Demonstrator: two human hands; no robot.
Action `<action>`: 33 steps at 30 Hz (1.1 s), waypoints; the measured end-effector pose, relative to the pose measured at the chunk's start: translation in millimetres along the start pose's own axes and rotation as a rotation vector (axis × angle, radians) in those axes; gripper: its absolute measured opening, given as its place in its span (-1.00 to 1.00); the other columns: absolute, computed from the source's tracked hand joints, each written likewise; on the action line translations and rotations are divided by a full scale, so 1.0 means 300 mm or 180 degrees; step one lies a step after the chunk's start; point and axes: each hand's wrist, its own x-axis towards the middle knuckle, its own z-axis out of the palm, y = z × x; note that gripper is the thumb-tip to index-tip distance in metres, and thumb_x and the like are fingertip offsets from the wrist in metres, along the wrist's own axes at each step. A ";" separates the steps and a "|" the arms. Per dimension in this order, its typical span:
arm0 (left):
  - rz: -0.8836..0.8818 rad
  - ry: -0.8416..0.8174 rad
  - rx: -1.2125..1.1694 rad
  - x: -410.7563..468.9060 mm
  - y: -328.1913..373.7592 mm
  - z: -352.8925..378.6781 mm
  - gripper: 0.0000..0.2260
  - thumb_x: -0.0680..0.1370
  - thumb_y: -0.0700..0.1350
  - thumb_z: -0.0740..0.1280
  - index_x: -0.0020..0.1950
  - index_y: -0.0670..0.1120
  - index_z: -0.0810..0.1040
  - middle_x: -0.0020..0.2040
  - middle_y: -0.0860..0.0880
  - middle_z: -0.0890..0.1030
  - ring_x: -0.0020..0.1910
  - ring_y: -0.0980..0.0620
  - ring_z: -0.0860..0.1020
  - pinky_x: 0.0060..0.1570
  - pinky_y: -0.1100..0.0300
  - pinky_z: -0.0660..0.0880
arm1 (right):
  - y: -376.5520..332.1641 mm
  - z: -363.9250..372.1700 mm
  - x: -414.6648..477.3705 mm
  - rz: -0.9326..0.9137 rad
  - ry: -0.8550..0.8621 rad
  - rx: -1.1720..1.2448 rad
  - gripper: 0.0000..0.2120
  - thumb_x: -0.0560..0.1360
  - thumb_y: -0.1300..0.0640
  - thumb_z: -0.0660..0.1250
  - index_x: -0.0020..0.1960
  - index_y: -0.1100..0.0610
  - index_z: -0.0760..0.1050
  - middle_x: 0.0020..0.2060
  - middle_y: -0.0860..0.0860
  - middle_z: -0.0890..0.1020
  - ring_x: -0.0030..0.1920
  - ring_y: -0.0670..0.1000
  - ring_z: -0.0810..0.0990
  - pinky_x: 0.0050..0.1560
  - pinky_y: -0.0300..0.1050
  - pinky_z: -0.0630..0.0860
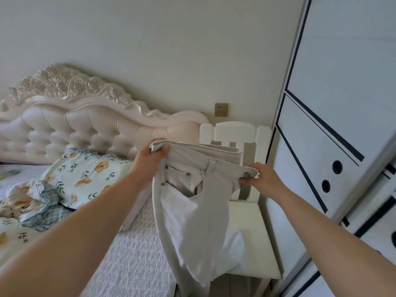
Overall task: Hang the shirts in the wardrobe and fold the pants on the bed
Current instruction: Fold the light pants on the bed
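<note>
Both hands grasping pants (192, 200) waistband: left hand (153, 156) one end, right hand (260, 176) button end. Legs hang beside bed (132, 243).

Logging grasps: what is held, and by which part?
The pale pants, by the waistband: left hand at one end, right hand at the button end.

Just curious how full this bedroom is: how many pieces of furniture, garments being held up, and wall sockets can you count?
Furniture: 3 (bed, chair, wardrobe)
Garments held up: 1 (pants, gripped by left hand and right hand)
Wall socket: 1
Total: 5
</note>
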 end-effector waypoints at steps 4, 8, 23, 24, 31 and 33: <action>0.0172 0.0130 0.0400 0.009 0.005 -0.050 -0.88 0.57 -0.17 0.31 -0.08 0.05 0.55 -0.17 0.03 0.56 -0.09 0.03 0.50 0.03 0.03 0.46 | -0.031 0.004 0.014 -0.0096 -0.0169 0.0621 -0.91 0.43 0.22 0.42 -0.10 0.17 0.52 -0.21 -0.02 0.60 -0.14 -0.03 0.54 -0.13 -0.22 0.41; 0.0398 0.0239 0.1354 0.021 0.022 -0.114 -0.93 0.57 -0.03 0.31 -0.10 0.12 0.52 -0.23 0.09 0.53 -0.20 0.09 0.48 -0.11 0.11 0.43 | -0.045 0.041 0.005 0.0113 -0.0066 0.2169 -0.85 0.53 0.18 0.32 0.09 0.12 0.54 -0.08 0.01 0.65 -0.10 -0.06 0.64 -0.11 -0.20 0.55; 0.0101 -0.0791 0.0069 0.004 0.092 0.008 -0.79 0.53 -0.18 0.32 -0.07 0.13 0.66 -0.12 0.07 0.65 -0.11 0.12 0.60 -0.11 0.22 0.57 | 0.008 0.214 0.004 0.1255 -0.1478 0.4349 -0.38 0.48 -0.37 0.09 0.22 0.06 0.57 0.23 0.11 0.57 0.24 0.13 0.53 0.13 0.02 0.50; 0.0136 -0.0679 0.0107 0.010 0.085 0.000 -0.77 0.55 -0.20 0.31 -0.06 0.13 0.66 -0.13 0.08 0.65 -0.10 0.12 0.60 -0.12 0.23 0.56 | -0.001 0.203 0.010 0.1115 -0.1436 0.4447 -0.39 0.47 -0.35 0.11 0.23 0.07 0.56 0.24 0.12 0.55 0.26 0.13 0.52 0.16 0.03 0.48; 0.0052 0.0257 0.0335 0.032 0.014 -0.040 -0.85 0.57 -0.20 0.31 -0.02 0.05 0.62 -0.12 -0.01 0.65 -0.08 0.02 0.60 -0.05 0.11 0.56 | -0.066 0.095 0.036 0.0322 -0.1318 0.3433 -0.14 0.00 -0.28 0.60 0.22 0.02 0.54 -0.14 -0.06 0.62 -0.12 -0.01 0.49 0.03 -0.09 0.35; 0.0070 0.0377 0.0450 0.034 0.004 -0.032 -0.86 0.56 -0.18 0.33 -0.07 0.06 0.60 -0.16 0.03 0.65 -0.12 0.04 0.60 -0.11 0.15 0.54 | -0.094 0.090 0.030 0.0214 -0.1442 0.3038 -0.10 0.00 -0.30 0.58 0.27 0.02 0.49 0.00 0.00 0.60 -0.01 0.04 0.48 0.08 -0.02 0.33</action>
